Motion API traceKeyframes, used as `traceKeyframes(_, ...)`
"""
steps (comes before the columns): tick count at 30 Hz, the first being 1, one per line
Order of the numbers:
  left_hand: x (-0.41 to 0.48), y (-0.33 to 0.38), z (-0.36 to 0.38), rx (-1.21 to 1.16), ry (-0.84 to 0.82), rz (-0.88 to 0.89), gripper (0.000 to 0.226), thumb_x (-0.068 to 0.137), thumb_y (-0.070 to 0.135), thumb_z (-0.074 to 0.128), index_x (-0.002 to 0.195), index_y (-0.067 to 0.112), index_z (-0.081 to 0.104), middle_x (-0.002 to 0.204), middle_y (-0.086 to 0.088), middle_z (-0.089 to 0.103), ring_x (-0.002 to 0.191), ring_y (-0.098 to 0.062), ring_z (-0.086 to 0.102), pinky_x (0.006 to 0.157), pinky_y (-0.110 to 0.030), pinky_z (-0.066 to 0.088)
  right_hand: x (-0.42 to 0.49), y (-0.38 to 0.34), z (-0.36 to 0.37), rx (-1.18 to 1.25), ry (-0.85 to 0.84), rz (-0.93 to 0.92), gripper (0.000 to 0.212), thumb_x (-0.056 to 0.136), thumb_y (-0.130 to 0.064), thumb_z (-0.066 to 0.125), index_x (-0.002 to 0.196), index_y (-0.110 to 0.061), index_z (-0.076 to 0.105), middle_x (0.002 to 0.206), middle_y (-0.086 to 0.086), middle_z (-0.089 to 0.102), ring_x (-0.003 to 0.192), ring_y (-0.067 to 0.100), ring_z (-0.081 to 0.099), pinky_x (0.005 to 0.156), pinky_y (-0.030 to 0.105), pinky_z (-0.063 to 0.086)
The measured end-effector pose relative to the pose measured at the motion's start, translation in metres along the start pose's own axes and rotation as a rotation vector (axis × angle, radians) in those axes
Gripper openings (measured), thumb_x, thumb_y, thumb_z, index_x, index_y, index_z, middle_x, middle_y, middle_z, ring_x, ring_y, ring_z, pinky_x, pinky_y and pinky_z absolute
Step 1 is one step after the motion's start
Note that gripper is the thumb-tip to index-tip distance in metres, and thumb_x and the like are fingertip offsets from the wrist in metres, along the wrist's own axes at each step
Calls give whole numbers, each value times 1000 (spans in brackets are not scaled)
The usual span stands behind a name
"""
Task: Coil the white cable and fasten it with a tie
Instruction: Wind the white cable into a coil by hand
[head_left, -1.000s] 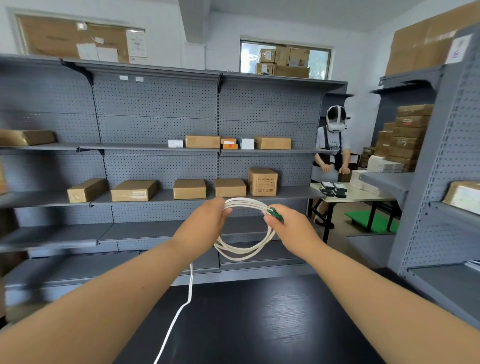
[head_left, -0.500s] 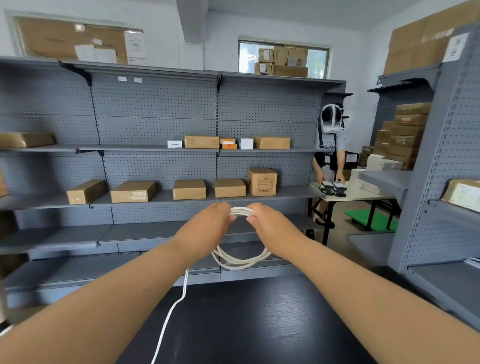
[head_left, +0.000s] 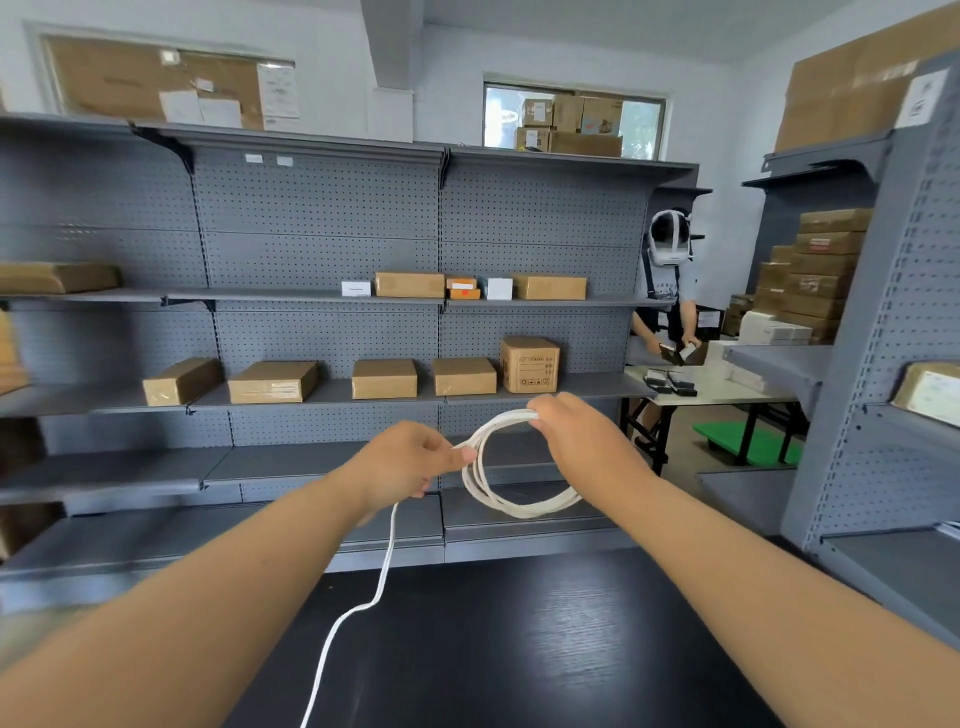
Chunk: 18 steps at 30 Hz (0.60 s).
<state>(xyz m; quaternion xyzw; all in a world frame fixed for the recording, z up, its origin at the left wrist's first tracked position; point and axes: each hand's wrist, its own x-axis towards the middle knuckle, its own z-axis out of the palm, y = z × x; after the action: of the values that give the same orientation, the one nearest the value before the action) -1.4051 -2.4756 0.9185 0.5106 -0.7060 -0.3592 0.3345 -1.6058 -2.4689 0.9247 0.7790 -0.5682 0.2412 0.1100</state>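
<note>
So the white cable (head_left: 519, 506) coil is hanging in mid-air above the desk (head_left: 519, 649), right hand (head_left: 576, 431) pinching it around 1 o'clock, left hand (head_left: 410, 462) pinching at 9. Loose tail's dropping toward 6 from the left hand, so I'm guessing that one's feeding the next loop.

My left grip (head_left: 410, 462) pinches the cable (head_left: 519, 512) at the coil's left side; my right grip (head_left: 576, 436) holds its top. The loose end hangs over the black table (head_left: 519, 649).
</note>
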Motion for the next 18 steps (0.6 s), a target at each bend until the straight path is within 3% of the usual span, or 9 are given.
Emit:
traceKeyframes(4,-1,0,14,9,177,36,45,87,42,59,75,-1,63,63,-9,32,60,-21,32,56,-25,36,-4,-3,0,76,50,51,21,99,-20,35,110,-10,50,92,11,50,84,31,51,70,39,39)
traceKeyframes(6,-2,1,23,-17,271,83,46,90,41,55,68,1,59,56,-5,31,57,-21,30,59,-28,34,-5,-6,1,134,90,89,21,99,-21,34,108,-10,51,88,7,47,81,28,48,67,37,36)
traceKeyframes(9,-1,4,35,-94,390,97,42,93,41,49,75,5,61,55,3,39,53,-15,34,55,-28,31,-5,-10,2,207,143,148,22,100,-20,34,108,-10,52,89,4,46,80,22,42,67,35,34)
traceKeyframes(14,-1,10,50,-288,460,109,33,95,43,40,87,14,54,84,-6,62,76,-20,54,67,-31,43,-6,-18,2,362,242,230,22,100,-18,33,103,-10,53,88,0,47,81,18,41,66,30,27)
traceKeyframes(18,-7,13,56,-339,424,214,16,93,39,47,97,24,51,99,-1,63,93,-17,62,83,-38,49,-6,-19,6,498,296,316,24,101,-22,34,106,-11,54,88,1,52,81,19,45,66,28,28)
